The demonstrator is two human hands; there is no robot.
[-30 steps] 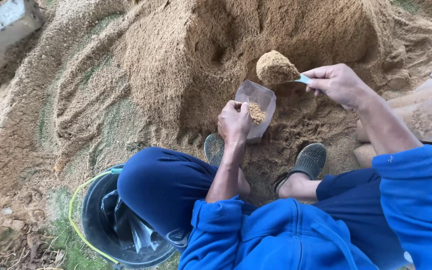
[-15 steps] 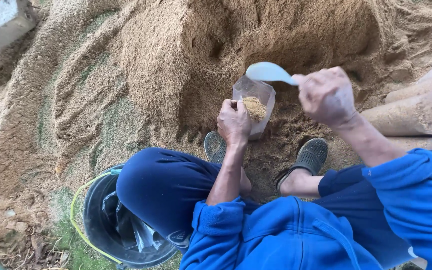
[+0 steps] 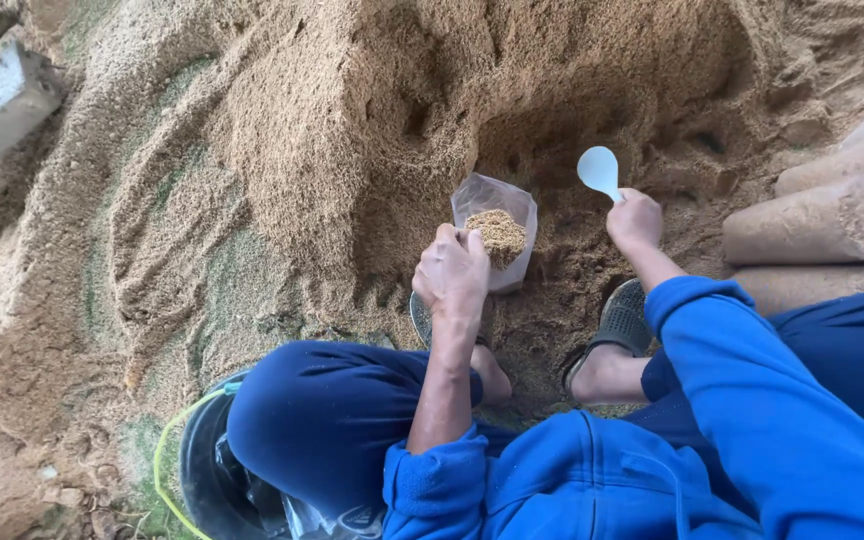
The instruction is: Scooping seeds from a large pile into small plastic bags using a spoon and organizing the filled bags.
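Squatting at the foot of a big husk pile [image 3: 332, 150], the person is mid-way through filling a small clear plastic bag [image 3: 497, 225] with tan husk-like material. The left hand [image 3: 452, 272] pinches the bag's near rim, fingers curled tight on the plastic, keeping the mouth propped open and the bag upright on the dug-out ground right at the base of the pile. The bag looks partly full, with a heap of husk showing through its mouth. The right hand [image 3: 634, 220] is closed around the handle of a pale blue plastic scoop [image 3: 599, 170]; the bowl points up toward the hollow in the pile, looks empty, and sits just right of the bag without touching it. Judged step: between scoops, with the bag not yet filled. The next move seems to call for digging the scoop into the loose husk in the hollow, then tipping it cleanly over the bag mouth while the left hand keeps the rim open and steady. Both feet in grey sandals [image 3: 620, 318] rest on the ground below the bag. A dark bucket with a yellow-green handle [image 3: 202, 465] sits by the left knee at the bottom edge. Filled sacks [image 3: 822, 220] lie at the right edge.
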